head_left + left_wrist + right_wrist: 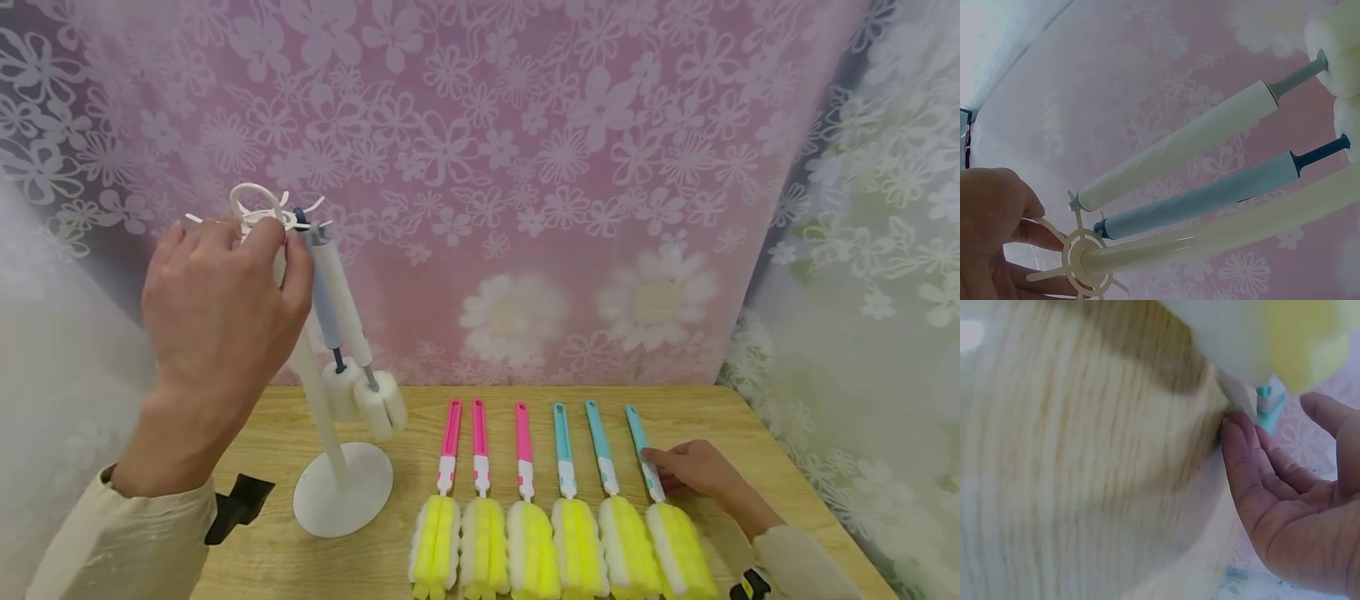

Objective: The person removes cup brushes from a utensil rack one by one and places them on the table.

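A white stand (318,408) with a round base rises on the left, with a hooked wheel and a loop at its top. My left hand (225,287) grips that hooked wheel (1072,259). From its hooks hang a white-handled sponge brush (345,287) and a blue-grey-handled one (325,304), both with white sponge heads. At the right end of a row of brushes, my right hand (701,468) holds a teal-handled sponge brush (637,429) by the handle, thumb on one side and fingers on the other. Its yellow-and-white head (1235,337) looks blurred in the right wrist view.
Two more teal-handled brushes (597,437) and three pink-handled brushes (452,429) lie side by side on the wooden table (255,467), heads toward me. A pink flowered curtain (450,208) hangs behind the table, and pale flowered cloth (885,333) hangs at the right.
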Motion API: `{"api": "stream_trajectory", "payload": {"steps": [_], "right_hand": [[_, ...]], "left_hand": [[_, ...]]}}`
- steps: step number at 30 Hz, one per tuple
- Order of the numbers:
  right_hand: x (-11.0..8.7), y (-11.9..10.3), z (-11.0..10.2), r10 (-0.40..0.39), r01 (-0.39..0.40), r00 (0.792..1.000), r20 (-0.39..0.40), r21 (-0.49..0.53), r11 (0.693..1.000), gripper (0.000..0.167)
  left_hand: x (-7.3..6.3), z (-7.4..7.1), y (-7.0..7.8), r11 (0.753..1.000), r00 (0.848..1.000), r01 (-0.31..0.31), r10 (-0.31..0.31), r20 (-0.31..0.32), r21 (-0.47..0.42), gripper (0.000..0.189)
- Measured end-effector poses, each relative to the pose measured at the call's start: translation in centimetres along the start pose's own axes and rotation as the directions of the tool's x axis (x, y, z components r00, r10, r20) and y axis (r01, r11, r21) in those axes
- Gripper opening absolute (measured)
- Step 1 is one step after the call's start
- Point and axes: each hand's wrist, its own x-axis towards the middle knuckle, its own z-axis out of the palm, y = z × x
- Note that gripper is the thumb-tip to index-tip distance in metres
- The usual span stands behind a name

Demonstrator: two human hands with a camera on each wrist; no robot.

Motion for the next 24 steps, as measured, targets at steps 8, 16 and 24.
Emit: {"api": "stream_trajectory", "payload": {"steps": [8,16,24], "right_hand": [[-1.4,-0.6,-2.2,-0.058,0.058,0.998,0.020,0.013,0.998,0.064],[-3.3,-6.5,-1.2,-0.253,0.253,0.967,-0.013,0.060,0.966,0.055],[-5.3,-15.9,3.9,-0.456,0.446,0.890,0.022,0.173,0.878,0.045]], "left_hand": [[-0.2,-0.1,-0.4,1.000,1.000,-0.007,0.007,0.018,-0.016,0.033],[-0.5,-0.1,-0.7,0.999,0.999,-0.003,0.005,0.038,-0.043,0.029],[-0.4,-0.3,-0.9,0.996,0.999,-0.007,0.011,0.045,-0.088,0.037]]}}
